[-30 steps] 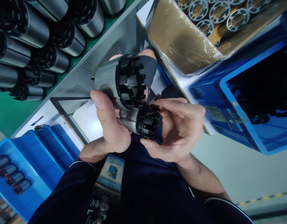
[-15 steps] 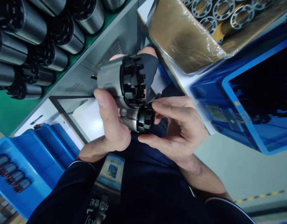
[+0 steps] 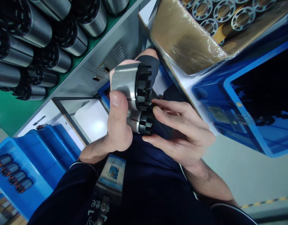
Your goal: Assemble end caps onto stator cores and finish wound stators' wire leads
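Observation:
My left hand (image 3: 119,125) is closed around two steel stator cores, its thumb across the front. The larger stator core (image 3: 123,81) sits on top, with a black slotted plastic end (image 3: 144,86) facing right. Just below it is the second stator core (image 3: 133,122), which looks smaller and also has a black toothed end (image 3: 146,122). My right hand (image 3: 183,131) is open beside that lower end, fingers and thumb spread apart. Its fingertips are close to the black teeth; whether they touch is unclear. My left fingers are mostly hidden behind the cores.
Several similar stator cores (image 3: 75,37) stand on a green bench top (image 3: 7,109) at upper left. A plastic-lined carton (image 3: 181,40) holds metal rings at upper right, beside a blue crate (image 3: 247,106) of black parts. Blue bins (image 3: 40,162) with wound parts are at lower left.
Both stator cores have shifted right in view with my left hand and turned slightly, the black ends now more side-on. My right hand has moved slightly right, its fingers a little back from the lower end.

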The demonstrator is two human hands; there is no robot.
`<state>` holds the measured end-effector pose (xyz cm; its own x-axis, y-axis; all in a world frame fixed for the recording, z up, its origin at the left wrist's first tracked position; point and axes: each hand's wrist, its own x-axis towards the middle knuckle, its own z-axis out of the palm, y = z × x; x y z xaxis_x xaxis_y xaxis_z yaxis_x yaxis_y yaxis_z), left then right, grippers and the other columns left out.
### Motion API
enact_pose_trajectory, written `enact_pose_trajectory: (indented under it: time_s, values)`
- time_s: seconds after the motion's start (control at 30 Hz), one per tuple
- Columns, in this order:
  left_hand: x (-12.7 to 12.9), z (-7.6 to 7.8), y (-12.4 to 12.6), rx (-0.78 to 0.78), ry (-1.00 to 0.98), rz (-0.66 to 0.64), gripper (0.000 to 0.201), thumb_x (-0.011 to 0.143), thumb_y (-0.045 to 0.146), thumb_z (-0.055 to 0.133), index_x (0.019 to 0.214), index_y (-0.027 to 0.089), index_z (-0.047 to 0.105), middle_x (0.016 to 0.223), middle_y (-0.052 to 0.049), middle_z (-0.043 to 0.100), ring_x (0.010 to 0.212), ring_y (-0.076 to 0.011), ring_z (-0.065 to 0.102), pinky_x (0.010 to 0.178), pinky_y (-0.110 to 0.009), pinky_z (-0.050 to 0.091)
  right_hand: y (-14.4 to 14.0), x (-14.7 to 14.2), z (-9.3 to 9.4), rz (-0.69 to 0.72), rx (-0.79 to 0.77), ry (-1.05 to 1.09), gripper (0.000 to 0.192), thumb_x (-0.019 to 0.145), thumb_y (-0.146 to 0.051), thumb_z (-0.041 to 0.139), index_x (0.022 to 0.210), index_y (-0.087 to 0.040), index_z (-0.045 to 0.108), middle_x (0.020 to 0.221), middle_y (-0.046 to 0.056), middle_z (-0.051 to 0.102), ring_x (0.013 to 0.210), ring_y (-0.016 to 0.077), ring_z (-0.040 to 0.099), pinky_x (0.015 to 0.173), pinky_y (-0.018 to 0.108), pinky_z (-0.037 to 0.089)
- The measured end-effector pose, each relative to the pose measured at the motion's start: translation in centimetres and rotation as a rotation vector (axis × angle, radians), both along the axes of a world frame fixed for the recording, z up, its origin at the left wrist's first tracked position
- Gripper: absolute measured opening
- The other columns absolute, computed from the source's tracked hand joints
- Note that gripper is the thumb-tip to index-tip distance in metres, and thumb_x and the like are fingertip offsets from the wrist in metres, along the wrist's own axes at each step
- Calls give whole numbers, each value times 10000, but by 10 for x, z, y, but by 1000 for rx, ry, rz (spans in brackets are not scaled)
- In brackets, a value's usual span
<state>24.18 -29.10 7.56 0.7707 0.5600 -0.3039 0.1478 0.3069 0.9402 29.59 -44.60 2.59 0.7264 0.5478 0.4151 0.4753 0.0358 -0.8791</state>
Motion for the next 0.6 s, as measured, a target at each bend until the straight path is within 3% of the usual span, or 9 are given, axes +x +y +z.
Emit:
enact_pose_trajectory:
  time_s: [0.07,0.17,0.27,0.33,0.43,0.5,0.57,0.6]
  values:
    - [0,1,0,70,-50,27,897,934,1085,561,1443,369,738,1415,-107,840,1738,-468,540,1320,-638,603,-3,-1,2,14,-5,22,674,925,-419,1053,1557,-393,819,1397,89,864,1184,321,894,966,462,822]
    - [-3,-2,-3,134,-91,38,735,1064,934,591,1341,276,765,1412,-128,832,1732,-430,543,1427,-566,503,-3,-9,3,10,-48,21,657,952,-388,1036,1568,-326,816,1422,103,841,1191,285,882,1006,419,801]
    - [-4,-7,-9,51,-48,100,634,1100,867,620,1071,263,810,1265,-124,858,1740,-401,526,1458,-583,475,7,-18,-4,-39,-101,-68,752,1044,-500,938,1716,-273,690,1596,154,766,1362,353,827,1103,510,773]
    - [-6,-9,-13,-43,-37,139,574,1104,837,645,992,301,815,1223,-92,867,1745,-388,528,1429,-618,516,14,-20,-13,-86,-66,-116,807,1063,-530,908,1762,-246,622,1608,173,765,1445,390,787,1170,565,742]
    - [-16,-9,-11,-170,-73,71,403,1065,738,777,1142,349,846,1308,-41,872,1748,-387,543,1444,-658,501,15,-11,-27,-161,23,-130,642,1081,-513,894,1633,-264,679,1360,105,873,1234,315,870,1033,471,774]
    - [-30,-7,-4,-199,-39,-21,353,980,550,936,1265,365,841,1420,-5,859,1736,-375,565,1482,-625,468,5,1,-30,-150,48,-99,551,1126,-610,811,1533,-256,702,1265,79,888,1128,265,884,974,421,767]
    - [-45,-10,5,-150,90,-52,450,931,352,985,1336,437,811,1594,73,792,1726,-338,575,1455,-560,523,-11,11,-25,-94,-2,-73,557,1136,-711,740,1441,-244,735,1433,127,848,1267,271,851,1092,453,738]
    - [-52,-14,10,-147,63,-37,433,949,352,950,1347,446,805,1607,67,788,1674,-348,627,1388,-565,596,-18,15,-21,-58,-56,-76,557,1119,-735,750,1389,-247,758,1567,151,788,1394,285,803,1184,481,703]
